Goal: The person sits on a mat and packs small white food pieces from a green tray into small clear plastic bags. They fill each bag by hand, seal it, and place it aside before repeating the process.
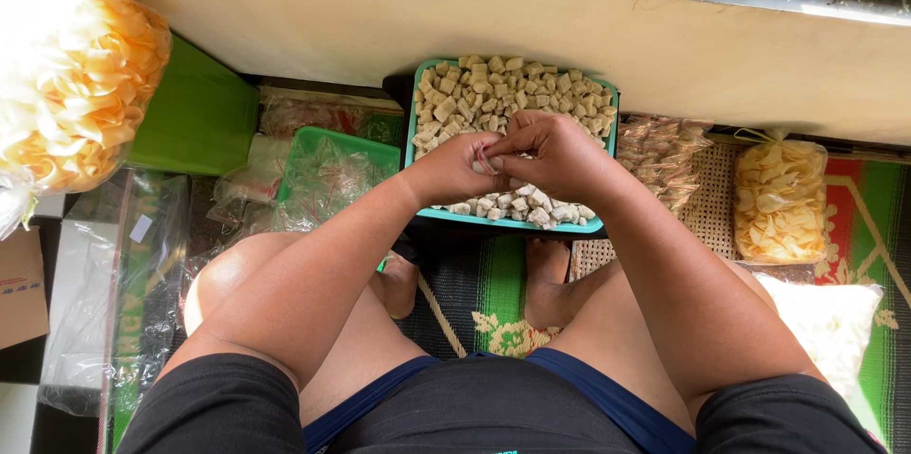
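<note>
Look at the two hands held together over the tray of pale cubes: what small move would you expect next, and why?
Probably the hands will part the mouth of the thin clear piece pinched between them. The left hand and right hand meet fingertip to fingertip above the green tray of cubes, and whatever they hold looks flat, with no cubes visibly in it; it is too small to identify surely.

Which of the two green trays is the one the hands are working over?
The right tray, full of pale cubes; both hands meet above it. The left tray holds only clear plastic bags.
</note>
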